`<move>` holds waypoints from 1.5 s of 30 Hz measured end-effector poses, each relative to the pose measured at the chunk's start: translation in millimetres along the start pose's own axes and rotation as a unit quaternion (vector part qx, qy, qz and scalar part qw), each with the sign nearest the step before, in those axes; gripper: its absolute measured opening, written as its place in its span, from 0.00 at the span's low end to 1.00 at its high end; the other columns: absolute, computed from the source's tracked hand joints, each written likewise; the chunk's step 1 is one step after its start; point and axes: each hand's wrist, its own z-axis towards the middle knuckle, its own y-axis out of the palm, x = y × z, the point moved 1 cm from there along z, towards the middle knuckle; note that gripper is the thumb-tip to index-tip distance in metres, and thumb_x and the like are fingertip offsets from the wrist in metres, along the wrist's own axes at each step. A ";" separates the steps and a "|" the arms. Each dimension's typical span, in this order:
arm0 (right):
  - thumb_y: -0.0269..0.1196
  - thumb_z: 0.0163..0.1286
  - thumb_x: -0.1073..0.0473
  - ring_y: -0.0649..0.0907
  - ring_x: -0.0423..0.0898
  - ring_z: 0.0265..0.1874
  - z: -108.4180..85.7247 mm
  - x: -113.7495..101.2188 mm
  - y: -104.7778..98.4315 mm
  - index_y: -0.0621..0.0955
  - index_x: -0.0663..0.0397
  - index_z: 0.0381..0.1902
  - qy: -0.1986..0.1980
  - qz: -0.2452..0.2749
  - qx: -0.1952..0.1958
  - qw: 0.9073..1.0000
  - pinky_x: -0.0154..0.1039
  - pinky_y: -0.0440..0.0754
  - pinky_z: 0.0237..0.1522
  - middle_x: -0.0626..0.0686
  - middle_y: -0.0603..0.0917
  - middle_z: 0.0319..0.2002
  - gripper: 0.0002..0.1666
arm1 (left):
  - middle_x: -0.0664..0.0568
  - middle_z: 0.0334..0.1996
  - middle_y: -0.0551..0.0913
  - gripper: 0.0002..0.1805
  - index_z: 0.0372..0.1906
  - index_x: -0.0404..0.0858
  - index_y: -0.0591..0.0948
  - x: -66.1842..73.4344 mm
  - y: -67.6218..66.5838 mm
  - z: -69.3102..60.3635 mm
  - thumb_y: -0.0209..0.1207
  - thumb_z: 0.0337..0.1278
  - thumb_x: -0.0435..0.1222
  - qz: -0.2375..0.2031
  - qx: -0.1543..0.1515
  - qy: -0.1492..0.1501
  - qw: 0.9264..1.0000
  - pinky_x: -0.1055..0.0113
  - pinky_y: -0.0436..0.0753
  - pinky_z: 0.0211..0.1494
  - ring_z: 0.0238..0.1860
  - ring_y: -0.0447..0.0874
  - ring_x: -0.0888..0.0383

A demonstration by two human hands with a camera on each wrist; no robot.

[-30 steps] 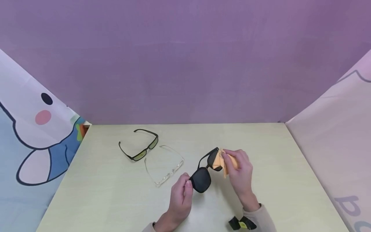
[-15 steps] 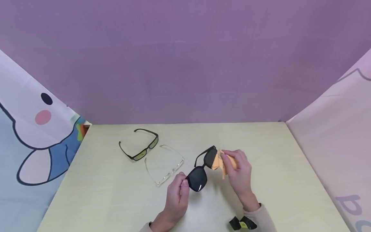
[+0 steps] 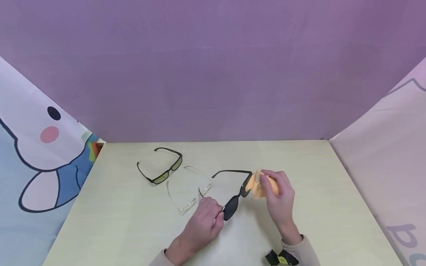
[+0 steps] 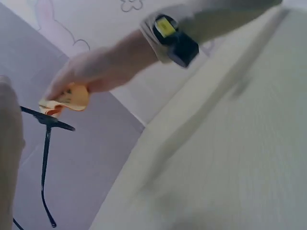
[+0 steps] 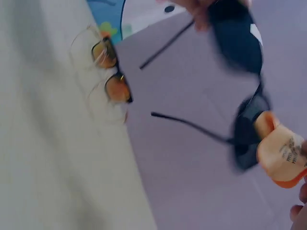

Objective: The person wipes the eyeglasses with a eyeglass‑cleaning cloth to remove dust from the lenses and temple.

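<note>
Black sunglasses (image 3: 231, 207) are held up above the table, temples unfolded and pointing away to the left. My left hand (image 3: 205, 221) grips them at the near end of the frame. An orange cloth (image 3: 257, 184) with dark print is pinched between thumb and fingers of my right hand (image 3: 281, 195). It lies against the far lens, covering part of it. In the right wrist view the cloth (image 5: 283, 155) wraps the edge of that lens, and the sunglasses (image 5: 235, 38) look blurred. The left wrist view shows the cloth (image 4: 72, 97) at the frame's end.
Clear-framed glasses (image 3: 193, 202) lie unfolded on the table (image 3: 133, 221), just left of my left hand. Behind them rest black-framed glasses (image 3: 162, 177) with greenish lenses. A black strap device (image 3: 281, 258) sits at my right wrist. A purple backdrop (image 3: 213, 74) stands behind.
My left hand has turned the sunglasses, so the lenses now show nearly edge-on and both temples reach left. My right hand has shifted slightly right with the cloth.
</note>
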 end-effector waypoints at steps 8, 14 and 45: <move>0.70 0.55 0.79 0.77 0.38 0.29 -0.1 -30.6 -2.6 0.87 0.60 0.42 -0.081 0.049 -0.100 0.990 0.28 0.76 0.24 0.53 0.83 0.34 0.18 | 0.56 0.29 0.74 0.12 0.34 0.41 0.77 -6.8 -2.8 8.0 0.46 0.73 0.35 0.144 -0.132 0.191 0.962 0.66 0.79 0.44 0.32 0.73 0.59; 0.72 0.61 0.69 0.79 0.37 0.35 -3.4 -42.1 -0.8 0.88 0.49 0.44 -0.094 -0.017 -0.233 0.968 0.29 0.78 0.37 0.42 0.84 0.36 0.15 | 0.57 0.32 0.78 0.13 0.36 0.43 0.77 -11.6 -8.1 15.4 0.43 0.76 0.38 0.203 -0.187 0.249 0.928 0.66 0.81 0.51 0.35 0.75 0.60; 0.76 0.58 0.67 0.77 0.39 0.30 -4.9 -41.4 29.9 0.88 0.49 0.36 -0.080 -0.177 -0.271 0.943 0.34 0.77 0.33 0.42 0.83 0.29 0.11 | 0.57 0.45 0.82 0.10 0.47 0.47 0.74 -27.9 -16.3 48.9 0.44 0.74 0.31 0.268 -0.281 0.415 0.823 0.66 0.75 0.68 0.51 0.80 0.59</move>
